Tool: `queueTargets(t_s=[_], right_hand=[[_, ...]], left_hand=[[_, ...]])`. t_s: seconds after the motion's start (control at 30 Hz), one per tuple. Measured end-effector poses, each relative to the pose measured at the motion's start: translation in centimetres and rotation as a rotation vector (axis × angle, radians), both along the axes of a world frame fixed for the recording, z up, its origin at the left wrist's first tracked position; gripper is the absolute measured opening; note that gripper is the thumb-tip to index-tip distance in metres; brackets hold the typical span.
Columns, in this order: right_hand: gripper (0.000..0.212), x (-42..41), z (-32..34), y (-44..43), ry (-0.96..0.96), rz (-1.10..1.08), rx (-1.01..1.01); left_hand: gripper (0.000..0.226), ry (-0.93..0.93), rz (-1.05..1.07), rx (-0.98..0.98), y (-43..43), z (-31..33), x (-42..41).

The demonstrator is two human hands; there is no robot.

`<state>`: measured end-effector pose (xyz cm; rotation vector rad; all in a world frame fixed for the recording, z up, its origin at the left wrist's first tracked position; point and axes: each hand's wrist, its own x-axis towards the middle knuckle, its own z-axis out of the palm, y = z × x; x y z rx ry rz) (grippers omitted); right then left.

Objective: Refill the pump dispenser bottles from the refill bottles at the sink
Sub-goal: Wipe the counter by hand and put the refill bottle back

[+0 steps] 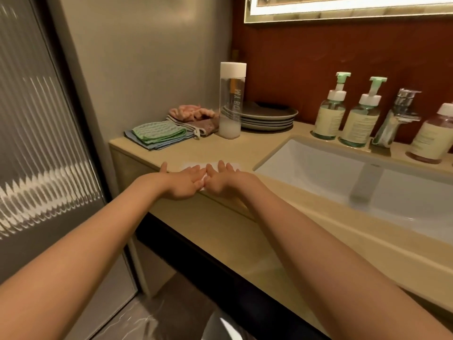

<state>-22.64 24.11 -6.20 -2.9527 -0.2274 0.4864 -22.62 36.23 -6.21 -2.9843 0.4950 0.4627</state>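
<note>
Counter: beige stone vanity top [220, 148].
Sink: white rectangular basin [318, 168], 3 o'clock of the hands.
Dispensers: two clear green-pump bottles [329, 114] [360, 119], 2 o'clock, well apart from the hands.
Refill: tall clear white-capped bottle [231, 101], 12 o'clock, untouched.
Hands: left hand [182, 184] and right hand [224, 180] side by side, fingers straight, pressing a thin white paper sheet [235, 165].

Folded green and blue cloths [158, 135] lie at the left end of the beige counter [245, 148], with pink cloths [193, 113] behind them. A stack of grey plates [269, 119] sits against the wall. A ribbed glass door [36, 143] stands to the left.
</note>
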Motion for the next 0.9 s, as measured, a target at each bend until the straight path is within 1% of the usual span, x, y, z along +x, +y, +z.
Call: queueTargets(t_s=[0.47,0.7,0.9], right_hand=[[0.055,6.6,-0.3,3.5,-0.003,0.078,0.005],[0.058,9.9,0.1,3.4,0.008,0.067,0.020],[0.060,11.8,0.3,2.2,0.015,0.058,-0.001]], left_hand=[[0.050,0.014,0.122,0.014,3.2,0.0,5.6],[0.050,0.003,0.165,0.007,2.5,0.1,8.5],[0.051,-0.002,0.156,0.016,1.1,0.2,10.7]])
